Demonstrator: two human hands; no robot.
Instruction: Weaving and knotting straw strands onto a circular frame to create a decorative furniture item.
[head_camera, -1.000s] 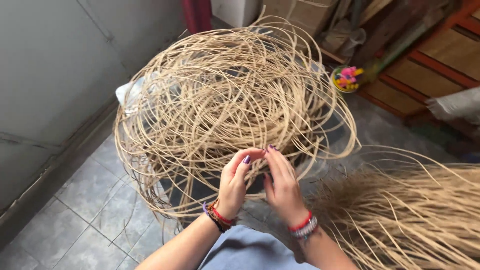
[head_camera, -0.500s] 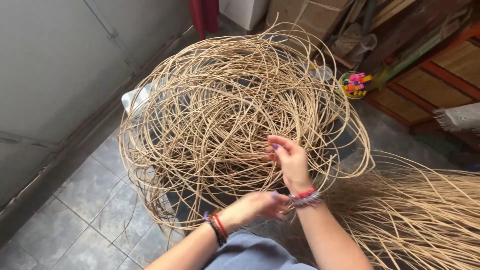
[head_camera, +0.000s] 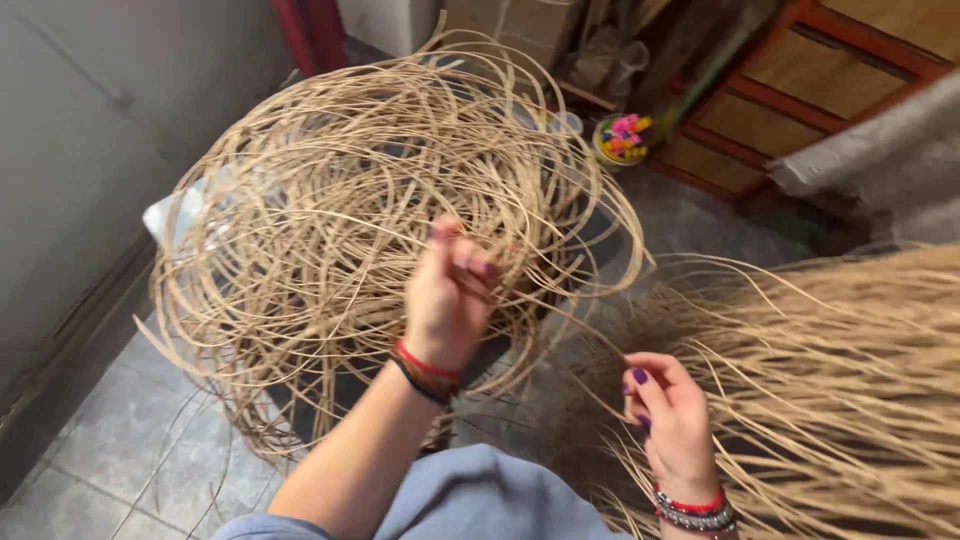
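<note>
A big tangled coil of thin tan rattan strands (head_camera: 340, 220) rests over a dark stand on the floor. My left hand (head_camera: 450, 290), with red and dark wristbands, is lifted into the middle of the coil; it is blurred, its fingers bunched around strands. My right hand (head_camera: 668, 420), with purple nails and red and silver bracelets, pinches a single thin strand at the edge of a loose bundle of straight rattan (head_camera: 830, 400) that fans out to the right. My grey-blue clothing fills the bottom centre.
A grey wall (head_camera: 90, 130) runs along the left above a tiled floor (head_camera: 130, 440). Behind the coil stand a small yellow bowl of coloured bits (head_camera: 622, 138), a cardboard box (head_camera: 510, 20), wooden panels (head_camera: 800, 80) and a grey cloth (head_camera: 880, 160).
My left hand rose from low in front of me up into the coil. My right hand dropped down and to the right, out of the coil to the loose bundle.
</note>
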